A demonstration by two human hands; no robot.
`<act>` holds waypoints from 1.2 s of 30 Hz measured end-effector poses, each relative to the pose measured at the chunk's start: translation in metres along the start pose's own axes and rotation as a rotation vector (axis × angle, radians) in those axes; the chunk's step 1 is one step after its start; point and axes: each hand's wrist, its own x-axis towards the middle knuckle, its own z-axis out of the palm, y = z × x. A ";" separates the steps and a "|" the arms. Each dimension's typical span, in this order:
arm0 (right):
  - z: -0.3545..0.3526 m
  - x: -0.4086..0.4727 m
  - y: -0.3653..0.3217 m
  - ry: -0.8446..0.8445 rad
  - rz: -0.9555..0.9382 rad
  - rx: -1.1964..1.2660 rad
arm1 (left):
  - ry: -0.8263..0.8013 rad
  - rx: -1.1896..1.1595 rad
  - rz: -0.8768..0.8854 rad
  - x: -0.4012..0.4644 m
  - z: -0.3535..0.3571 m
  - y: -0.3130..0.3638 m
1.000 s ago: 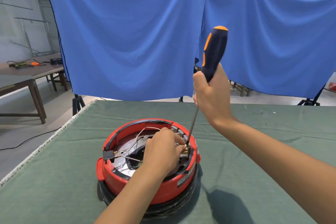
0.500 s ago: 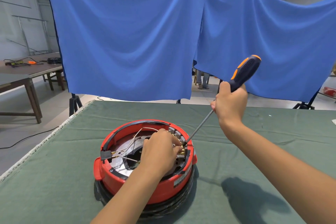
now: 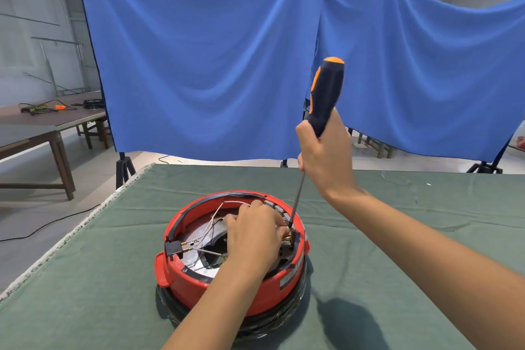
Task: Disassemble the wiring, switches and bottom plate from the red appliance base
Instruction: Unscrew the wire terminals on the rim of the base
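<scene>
At lower centre the red appliance base sits under the left hand, which pinches its wiring, while the right hand grips the screwdriver, swung back upright from its tilt, so unscrewing can likely resume.

Bare green cloth around base

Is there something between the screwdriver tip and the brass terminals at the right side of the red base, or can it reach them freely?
Nothing visible blocks it. The right hand holds the screwdriver nearly upright, and its shaft runs clear down to the brass terminals inside the red base. The left hand rests just beside them, very close to the tip.
</scene>
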 end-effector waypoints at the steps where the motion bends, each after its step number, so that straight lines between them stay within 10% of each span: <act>1: 0.001 0.000 0.001 0.000 -0.011 -0.002 | -0.005 -0.010 -0.001 0.002 0.001 0.000; 23: -0.030 0.000 0.042 0.423 0.350 0.291 | -0.036 -0.118 -0.019 0.003 0.004 -0.004; 36: -0.013 -0.005 0.011 0.216 0.135 0.206 | -0.028 -0.088 -0.008 0.000 0.001 -0.002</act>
